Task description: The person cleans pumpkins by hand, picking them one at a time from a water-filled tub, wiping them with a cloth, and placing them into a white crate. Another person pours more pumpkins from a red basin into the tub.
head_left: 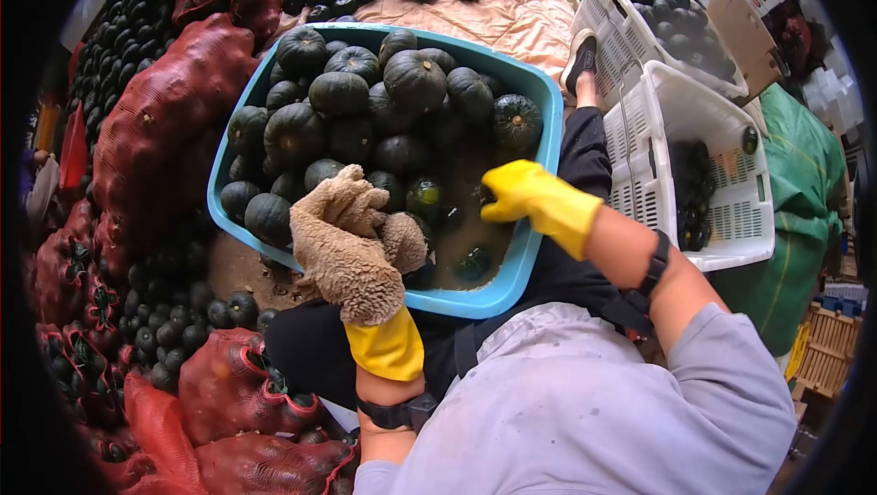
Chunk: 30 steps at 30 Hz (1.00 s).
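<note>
- Although too many to count exactly, dark green squashes (340, 93) piled inside one blue tub (552, 139), mostly from eight round to one o'clock; towards four o'clock, murky water (452, 239) with one squash partly sunk.
- Two hands over the tub, each in one yellow glove (562, 216).
- Left hand (343, 244) at the tub's seven o'clock, wrapped in one fluffy beige covering (365, 289); fingers curled, close above squashes, but cannot tell if gripping any.
- Right hand (516, 192) at three o'clock, fingers bent and bunched; dark patch at the tips, cannot tell what, if anything, is pinched.
- Two white crates (644, 157) near two o'clock of the view, both part-filled.
- Several red mesh sacks (164, 121), eight to ten o'clock.
</note>
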{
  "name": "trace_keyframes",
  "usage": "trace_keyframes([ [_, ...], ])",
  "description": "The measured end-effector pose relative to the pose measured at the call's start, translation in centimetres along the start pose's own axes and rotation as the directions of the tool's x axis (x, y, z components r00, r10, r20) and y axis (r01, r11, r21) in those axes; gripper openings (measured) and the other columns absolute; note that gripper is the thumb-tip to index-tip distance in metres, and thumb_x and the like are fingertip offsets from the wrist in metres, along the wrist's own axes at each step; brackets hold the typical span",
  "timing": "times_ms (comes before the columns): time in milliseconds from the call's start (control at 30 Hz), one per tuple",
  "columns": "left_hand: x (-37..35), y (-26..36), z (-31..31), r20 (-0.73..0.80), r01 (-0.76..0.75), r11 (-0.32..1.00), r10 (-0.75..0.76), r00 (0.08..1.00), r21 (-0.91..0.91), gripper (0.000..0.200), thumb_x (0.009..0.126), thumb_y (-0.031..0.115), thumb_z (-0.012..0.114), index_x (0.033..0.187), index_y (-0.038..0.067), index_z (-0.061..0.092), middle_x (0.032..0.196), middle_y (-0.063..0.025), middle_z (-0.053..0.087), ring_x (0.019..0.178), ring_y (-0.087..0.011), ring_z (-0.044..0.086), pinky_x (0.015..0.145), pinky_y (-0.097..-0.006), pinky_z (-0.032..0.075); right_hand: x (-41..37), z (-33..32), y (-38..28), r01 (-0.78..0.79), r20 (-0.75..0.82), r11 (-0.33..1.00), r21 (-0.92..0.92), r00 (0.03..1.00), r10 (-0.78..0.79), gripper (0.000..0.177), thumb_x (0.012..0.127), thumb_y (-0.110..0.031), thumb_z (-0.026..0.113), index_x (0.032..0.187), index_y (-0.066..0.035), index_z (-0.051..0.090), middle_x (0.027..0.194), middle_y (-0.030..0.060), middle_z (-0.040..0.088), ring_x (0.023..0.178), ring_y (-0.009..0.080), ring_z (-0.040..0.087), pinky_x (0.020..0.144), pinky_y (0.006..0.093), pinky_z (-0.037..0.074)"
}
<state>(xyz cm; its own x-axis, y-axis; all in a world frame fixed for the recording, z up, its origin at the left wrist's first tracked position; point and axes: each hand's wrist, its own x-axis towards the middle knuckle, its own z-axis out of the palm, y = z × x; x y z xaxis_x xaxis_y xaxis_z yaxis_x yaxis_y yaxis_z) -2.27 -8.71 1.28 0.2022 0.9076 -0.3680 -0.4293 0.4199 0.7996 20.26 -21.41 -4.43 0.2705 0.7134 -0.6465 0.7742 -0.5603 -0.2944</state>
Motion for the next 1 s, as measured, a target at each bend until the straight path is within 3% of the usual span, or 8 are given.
trace_keyframes([
  [100, -1.4, 0.5, 2.4, -0.067, 0.052, 0.998, -0.049, 0.997, 0.036, 0.027, 0.096, 0.017, 0.064, 0.106, -0.006, 0.074, 0.103, -0.0208, 0.078, 0.080, -0.0302, 0.076, 0.076, -0.0343, 0.065, 4.5, 4.9, -3.7, -0.290, 0.018, 0.934, -0.207, 0.954, 0.300, 0.081, 0.079, -0.021, 0.093, 0.151, -0.010, 0.057, 0.140, 0.0212, 0.067, 0.135, 0.0378, 0.064, 0.106, 0.0482, 0.056],
  [300, -1.2, -2.3, 1.0, 0.169, -0.066, 0.995, 0.052, 0.984, 0.081, 0.030, 0.109, 0.020, 0.056, 0.119, -0.004, 0.071, 0.113, -0.0179, 0.077, 0.100, -0.0269, 0.076, 0.094, -0.0348, 0.063, 3.7, 5.1, -2.2, -0.314, 0.027, 0.925, -0.213, 0.945, 0.327, 0.088, 0.068, -0.032, 0.097, 0.146, -0.012, 0.063, 0.141, 0.0213, 0.068, 0.131, 0.0386, 0.066, 0.104, 0.0471, 0.057],
  [567, 0.2, -2.4, 0.3, 0.200, 0.049, 0.999, -0.049, 0.979, 0.006, 0.034, 0.112, 0.016, 0.052, 0.134, -0.008, 0.062, 0.124, -0.0234, 0.073, 0.111, -0.0304, 0.075, 0.102, -0.0365, 0.062, -0.6, 1.7, -1.0, -0.183, 0.079, 0.959, 0.214, 0.982, 0.170, 0.085, 0.073, -0.042, 0.092, 0.145, -0.012, 0.058, 0.129, 0.0188, 0.072, 0.120, 0.0339, 0.070, 0.100, 0.0409, 0.056],
  [767, -0.6, -1.6, 1.0, 0.198, 0.104, 0.989, -0.123, 0.973, 0.103, 0.033, 0.112, 0.017, 0.053, 0.131, -0.006, 0.065, 0.126, -0.0222, 0.074, 0.114, -0.0304, 0.075, 0.101, -0.0364, 0.063, -2.9, 2.6, 0.1, 0.100, -0.305, 0.951, 0.292, 0.952, -0.007, 0.061, 0.074, -0.023, 0.091, 0.130, -0.011, 0.068, 0.122, 0.0144, 0.073, 0.115, 0.0299, 0.071, 0.097, 0.0386, 0.056],
  [833, -0.9, -1.3, 1.6, 0.138, 0.148, 0.988, -0.154, 0.978, 0.050, 0.031, 0.110, 0.017, 0.056, 0.128, -0.005, 0.067, 0.125, -0.0212, 0.074, 0.112, -0.0295, 0.075, 0.099, -0.0357, 0.063, -4.2, 2.7, 0.2, 0.232, -0.416, 0.694, 0.681, 0.903, 0.107, 0.063, 0.081, -0.020, 0.091, 0.137, -0.013, 0.065, 0.122, 0.0115, 0.072, 0.112, 0.0261, 0.071, 0.101, 0.0370, 0.055],
  [933, 0.3, -2.4, 2.0, 0.107, 0.257, 0.964, -0.249, 0.962, -0.062, 0.025, 0.107, 0.020, 0.061, 0.122, 0.002, 0.070, 0.117, -0.0153, 0.077, 0.105, -0.0287, 0.076, 0.090, -0.0371, 0.063, -6.5, 0.1, -0.8, 0.347, -0.355, -0.150, 0.926, 0.934, -0.030, 0.046, 0.104, -0.014, 0.073, 0.147, -0.007, 0.056, 0.124, 0.0029, 0.070, 0.111, 0.0118, 0.068, 0.098, 0.0272, 0.054],
  [967, 0.2, -1.7, 2.9, 0.193, -0.074, 0.879, -0.021, 0.981, 0.472, 0.024, 0.104, 0.020, 0.063, 0.120, 0.004, 0.072, 0.111, -0.0142, 0.077, 0.099, -0.0307, 0.076, 0.087, -0.0388, 0.062, -6.8, -0.5, -1.8, 0.289, -0.331, -0.291, 0.912, 0.938, -0.105, 0.048, 0.105, -0.017, 0.072, 0.149, -0.007, 0.056, 0.127, 0.0034, 0.070, 0.114, 0.0122, 0.067, 0.103, 0.0281, 0.052],
  [1000, -0.2, -0.9, 3.9, 0.384, -0.396, 0.445, 0.120, 0.915, 0.803, 0.023, 0.101, 0.020, 0.065, 0.117, 0.007, 0.073, 0.105, -0.0131, 0.077, 0.093, -0.0328, 0.076, 0.084, -0.0404, 0.062, -6.3, -0.2, -2.5, 0.308, -0.343, -0.237, 0.921, 0.932, -0.121, 0.051, 0.105, -0.018, 0.072, 0.152, -0.008, 0.054, 0.135, 0.0067, 0.067, 0.124, 0.0177, 0.065, 0.109, 0.0341, 0.050],
])
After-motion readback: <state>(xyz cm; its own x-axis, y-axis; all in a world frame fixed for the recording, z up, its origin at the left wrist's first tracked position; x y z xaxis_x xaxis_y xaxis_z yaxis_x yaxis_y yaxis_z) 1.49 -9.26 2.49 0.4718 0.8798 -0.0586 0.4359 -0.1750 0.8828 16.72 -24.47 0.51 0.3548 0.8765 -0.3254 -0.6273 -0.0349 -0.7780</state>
